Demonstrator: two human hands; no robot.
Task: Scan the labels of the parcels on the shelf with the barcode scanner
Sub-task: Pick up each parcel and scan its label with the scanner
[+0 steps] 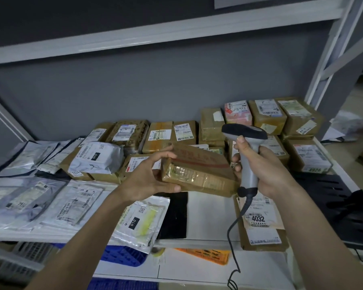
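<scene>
Left hand point(153, 181) holds a brown taped parcel point(199, 170) lifted clear of the shelf point(208, 218), thumb on its upper edge and fingers curled under the near end. Right hand point(264, 170) is wrapped round the handle of the barcode scanner point(246, 143), grip closed on it, one fingertip up near the trigger; the fingers of this hand also touch the parcel's right end. The scanner head points away toward the back of the shelf, over the parcel rather than at it. No full label shows on the faces turned to the camera; only a white tag at the right end, partly hidden by fingers. Risk 1: a misread, probably of one of the labelled boxes point(266, 116) stacked at the back right corner, since the beam line runs toward them. Risk 2: no read at all, if the label stays on a hidden face or glare off the glossy tape washes out the code. Risk 3: the parcel is held at one end only by the left hand, so turning it could let it slip onto the flat mailers point(71, 201) at the front edge. Risk 4: the coiled cable point(235, 225) hangs across the parcel marked 4032 point(260, 222) at the front right and could drag it off when the scanner swings.
</scene>
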